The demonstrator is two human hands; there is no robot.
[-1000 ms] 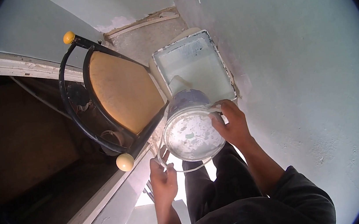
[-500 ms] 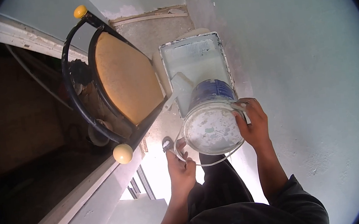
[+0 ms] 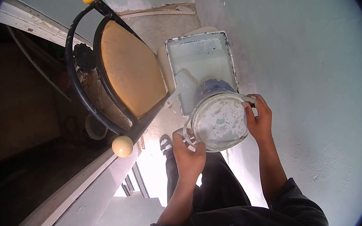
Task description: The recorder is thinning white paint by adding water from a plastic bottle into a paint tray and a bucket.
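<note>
L grip, R grip on bkt over tray w/ paint.

The bucket is blue and blotchy white.

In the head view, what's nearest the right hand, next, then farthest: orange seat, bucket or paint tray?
1. Bucket, held by the right hand, just left of it.
2. Paint tray, up and left, partly behind the bucket.
3. Orange seat, well off to the left.
</note>
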